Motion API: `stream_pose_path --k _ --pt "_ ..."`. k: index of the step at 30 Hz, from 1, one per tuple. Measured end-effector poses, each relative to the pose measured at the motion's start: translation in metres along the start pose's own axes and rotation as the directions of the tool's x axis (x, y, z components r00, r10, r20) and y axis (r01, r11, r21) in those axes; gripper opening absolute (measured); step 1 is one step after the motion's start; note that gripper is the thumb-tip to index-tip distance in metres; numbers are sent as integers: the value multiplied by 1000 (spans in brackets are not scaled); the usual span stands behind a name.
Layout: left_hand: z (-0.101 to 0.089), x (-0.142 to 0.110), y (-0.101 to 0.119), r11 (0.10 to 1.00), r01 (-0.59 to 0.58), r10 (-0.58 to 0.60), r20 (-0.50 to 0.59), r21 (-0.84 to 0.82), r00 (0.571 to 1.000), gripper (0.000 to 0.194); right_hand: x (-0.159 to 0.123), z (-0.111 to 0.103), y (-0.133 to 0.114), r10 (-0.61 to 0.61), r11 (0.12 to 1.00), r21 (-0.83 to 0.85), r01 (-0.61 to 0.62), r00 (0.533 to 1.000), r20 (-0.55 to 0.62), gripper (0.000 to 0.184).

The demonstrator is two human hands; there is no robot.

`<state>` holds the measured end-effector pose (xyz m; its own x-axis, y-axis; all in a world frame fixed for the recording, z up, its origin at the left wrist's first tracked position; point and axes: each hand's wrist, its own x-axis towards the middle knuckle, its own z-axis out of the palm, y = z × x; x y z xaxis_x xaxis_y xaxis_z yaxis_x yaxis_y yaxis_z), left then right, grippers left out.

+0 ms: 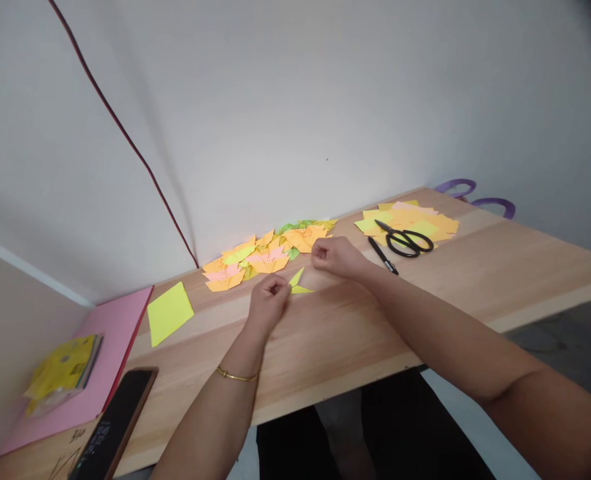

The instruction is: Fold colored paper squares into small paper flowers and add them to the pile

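My left hand [268, 301] is closed in a pinch on a small folded yellow-green paper piece [298, 283] that rests on the wooden table [355, 327]. My right hand [336, 257] is closed loosely just to the right of that piece, near a pile of folded orange, yellow and green paper shapes [270, 253] by the wall. Whether the right fingers hold anything is hidden.
A flat yellow-green square sheet [169, 312] lies to the left. Black scissors [404, 240] sit on a stack of coloured sheets [415, 220], with a black pen [382, 255] beside them. A phone [118, 420], a pink sheet [110, 333] and a yellow packet [62, 373] are at the left.
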<state>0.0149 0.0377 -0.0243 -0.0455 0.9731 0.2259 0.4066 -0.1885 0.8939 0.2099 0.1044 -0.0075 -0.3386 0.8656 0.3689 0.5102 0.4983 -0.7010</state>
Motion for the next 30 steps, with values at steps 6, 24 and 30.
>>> stream_pose_path --k 6,24,30 --pt "6 1 -7 961 155 -147 50 -229 988 25 -6 15 -8 -40 972 234 -18 970 239 25" --pt "6 -2 -2 993 58 -45 129 -99 991 23 -9 18 -5 -141 963 266 43 920 365 29" --pt "7 -1 -4 992 117 -109 134 -51 985 28 -10 15 -11 -120 976 214 51 937 327 28"
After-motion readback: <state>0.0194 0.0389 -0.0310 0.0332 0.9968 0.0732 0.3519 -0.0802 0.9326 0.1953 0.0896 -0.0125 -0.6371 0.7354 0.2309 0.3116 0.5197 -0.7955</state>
